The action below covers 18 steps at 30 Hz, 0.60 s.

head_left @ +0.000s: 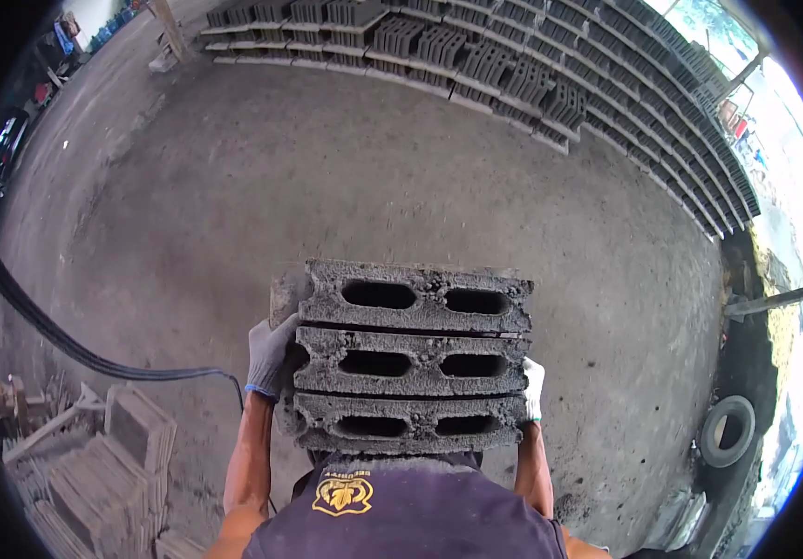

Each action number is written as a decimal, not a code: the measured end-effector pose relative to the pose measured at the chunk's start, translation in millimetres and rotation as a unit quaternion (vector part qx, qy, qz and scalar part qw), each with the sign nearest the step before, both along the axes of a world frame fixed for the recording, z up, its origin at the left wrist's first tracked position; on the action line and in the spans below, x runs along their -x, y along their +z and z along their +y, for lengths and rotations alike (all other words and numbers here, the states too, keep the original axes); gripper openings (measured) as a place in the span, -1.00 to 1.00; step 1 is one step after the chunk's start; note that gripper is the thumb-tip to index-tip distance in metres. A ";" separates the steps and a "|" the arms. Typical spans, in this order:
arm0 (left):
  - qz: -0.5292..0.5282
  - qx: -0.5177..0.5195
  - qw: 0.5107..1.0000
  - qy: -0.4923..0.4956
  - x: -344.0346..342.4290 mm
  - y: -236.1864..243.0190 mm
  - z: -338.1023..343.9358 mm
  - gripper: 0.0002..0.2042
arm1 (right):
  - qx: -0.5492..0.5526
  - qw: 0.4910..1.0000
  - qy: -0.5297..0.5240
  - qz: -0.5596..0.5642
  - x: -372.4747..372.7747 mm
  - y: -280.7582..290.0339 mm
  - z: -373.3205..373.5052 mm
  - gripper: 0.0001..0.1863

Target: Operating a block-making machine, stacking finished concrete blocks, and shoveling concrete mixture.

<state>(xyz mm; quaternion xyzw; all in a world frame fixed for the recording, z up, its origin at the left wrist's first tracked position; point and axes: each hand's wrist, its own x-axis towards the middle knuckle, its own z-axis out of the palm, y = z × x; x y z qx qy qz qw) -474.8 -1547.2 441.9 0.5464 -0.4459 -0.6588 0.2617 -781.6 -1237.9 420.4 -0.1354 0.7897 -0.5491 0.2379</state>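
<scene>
Three grey hollow concrete blocks (426, 361) stand side by side in front of my chest, each with two elongated holes facing up. A grey board (286, 291) shows from under them on the left side. My left hand (271, 352), in a whitish glove with a blue cuff, is closed on the board's left edge, its fingers partly hidden. On the opposite side my right hand (534, 384), also gloved, holds the load's right edge. The blocks cover most of its fingers.
Long racks of similar blocks (513, 74) curve across the far side and right. Flat boards (108, 484) are stacked at the lower left, near a black cable (94, 361). A tyre (728, 430) lies at the right on the grey floor (206, 186).
</scene>
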 end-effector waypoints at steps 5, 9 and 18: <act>0.000 -0.047 0.999 -0.006 92.8 24.6 -108.0 -0.79 | 0.000 0.996 -0.062 -0.061 69.8 -16.5 -79.2 -0.72; -0.046 0.004 0.997 -0.054 160.7 32.5 -177.1 -0.78 | -0.010 0.994 -0.077 -0.070 135.4 -36.6 -125.5 -0.73; -0.034 -0.007 0.999 0.017 333.6 18.6 -342.3 -0.77 | -0.018 1.000 -0.001 -0.007 340.1 0.6 -344.4 -0.73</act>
